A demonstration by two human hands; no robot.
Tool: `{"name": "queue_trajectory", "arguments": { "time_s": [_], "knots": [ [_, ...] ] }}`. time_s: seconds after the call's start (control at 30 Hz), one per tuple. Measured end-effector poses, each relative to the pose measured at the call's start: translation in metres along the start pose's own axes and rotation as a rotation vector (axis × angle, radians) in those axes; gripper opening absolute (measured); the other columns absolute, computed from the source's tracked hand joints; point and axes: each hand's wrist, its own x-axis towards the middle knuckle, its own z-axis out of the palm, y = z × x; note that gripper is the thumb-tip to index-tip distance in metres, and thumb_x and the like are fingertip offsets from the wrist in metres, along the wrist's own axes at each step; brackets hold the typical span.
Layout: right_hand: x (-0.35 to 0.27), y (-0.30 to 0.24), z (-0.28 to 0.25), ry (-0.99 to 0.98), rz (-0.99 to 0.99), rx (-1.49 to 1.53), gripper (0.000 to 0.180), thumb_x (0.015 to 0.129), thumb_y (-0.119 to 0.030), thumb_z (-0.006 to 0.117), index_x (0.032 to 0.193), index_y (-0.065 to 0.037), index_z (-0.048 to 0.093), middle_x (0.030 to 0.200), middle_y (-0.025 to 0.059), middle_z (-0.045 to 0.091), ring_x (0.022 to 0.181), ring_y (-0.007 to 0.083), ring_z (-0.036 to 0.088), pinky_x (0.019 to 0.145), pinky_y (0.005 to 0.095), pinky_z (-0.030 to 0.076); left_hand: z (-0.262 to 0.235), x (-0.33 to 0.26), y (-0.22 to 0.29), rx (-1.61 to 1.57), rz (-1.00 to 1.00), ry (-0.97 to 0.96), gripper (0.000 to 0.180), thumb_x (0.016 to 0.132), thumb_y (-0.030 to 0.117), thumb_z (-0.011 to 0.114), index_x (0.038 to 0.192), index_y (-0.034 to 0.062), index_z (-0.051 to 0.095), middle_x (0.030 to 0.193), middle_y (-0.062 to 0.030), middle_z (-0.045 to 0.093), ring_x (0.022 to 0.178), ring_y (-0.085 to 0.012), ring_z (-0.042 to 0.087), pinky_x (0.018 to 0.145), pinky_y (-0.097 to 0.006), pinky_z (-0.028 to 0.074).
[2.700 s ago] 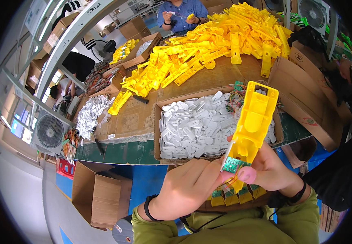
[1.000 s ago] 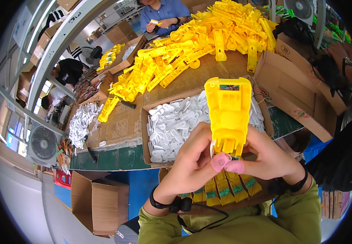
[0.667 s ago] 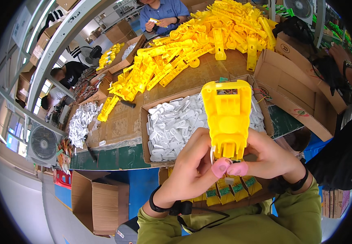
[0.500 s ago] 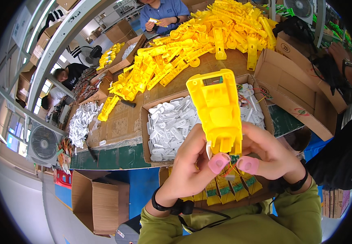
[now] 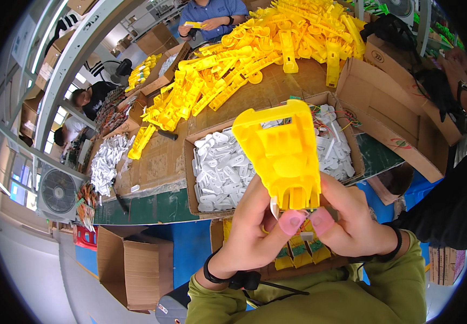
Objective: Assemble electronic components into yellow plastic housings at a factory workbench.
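Observation:
Between both hands I hold a yellow plastic housing (image 5: pixel 286 156), its wide end with a rectangular opening pointing up and away from me. My left hand (image 5: pixel 255 232) grips the left side of its lower end, fingers closed. A thin white piece (image 5: pixel 274 207) shows between that hand and the housing. My right hand (image 5: pixel 355 224) is closed on the right side. Pink covers sit on both thumbs, which press close together at the lower end. A bit of something green shows there, mostly hidden by the thumbs.
Beyond my hands stands a carton (image 5: pixel 190 178) of white plastic pieces. Yellow housings (image 5: pixel 212 81) are heaped across the table. Below my hands, another box (image 5: pixel 325 265) holds yellow parts with green boards. Empty cartons (image 5: pixel 390 116) stand at right. A co-worker (image 5: pixel 212 21) holds a yellow part.
The housing has tipped, its upper end now looking wider and shorter and sitting slightly lower and further left. My thumbs have moved closer together; the green board between them is now mostly hidden.

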Motion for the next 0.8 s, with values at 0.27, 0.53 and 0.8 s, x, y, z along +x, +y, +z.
{"name": "queue_trajectory", "arguments": {
  "time_s": [0.27,0.53,0.8],
  "knots": [
    [0.0,0.019,0.01,0.09,0.128,0.234,0.045,0.083,-0.004,0.041,0.127,0.002,0.031,0.099,0.015,0.057,0.082,0.0194,0.059,0.073,0.0267,0.045,-0.009,0.019,-0.016,-0.164,-0.033,-0.068,0.036,0.087,0.009,0.052,0.121,0.0026,0.042,0.107,-0.0066,0.046,0.089,-0.0072,0.048,0.067,-0.019,0.043],
    [-0.001,0.019,0.001,0.055,0.189,0.667,0.047,0.09,-0.005,0.041,0.132,-0.001,0.021,0.122,0.0136,0.045,0.112,0.0169,0.044,0.094,0.0291,0.033,-0.005,0.002,-0.018,0.497,0.254,0.223,0.028,0.074,0.004,0.067,0.099,-0.001,0.055,0.089,-0.0081,0.055,0.065,-0.0108,0.05,0.057,-0.021,0.042],
    [-0.004,0.018,-0.002,-0.047,0.198,0.637,0.054,0.089,-0.009,0.045,0.134,0.0,0.017,0.125,0.0121,0.041,0.116,0.0172,0.041,0.097,0.0299,0.031,0.009,-0.005,-0.011,0.931,0.527,0.387,0.025,0.071,0.001,0.067,0.094,-0.0042,0.06,0.075,-0.0121,0.056,0.059,-0.022,0.055,0.05,-0.029,0.046]
  ]
}}
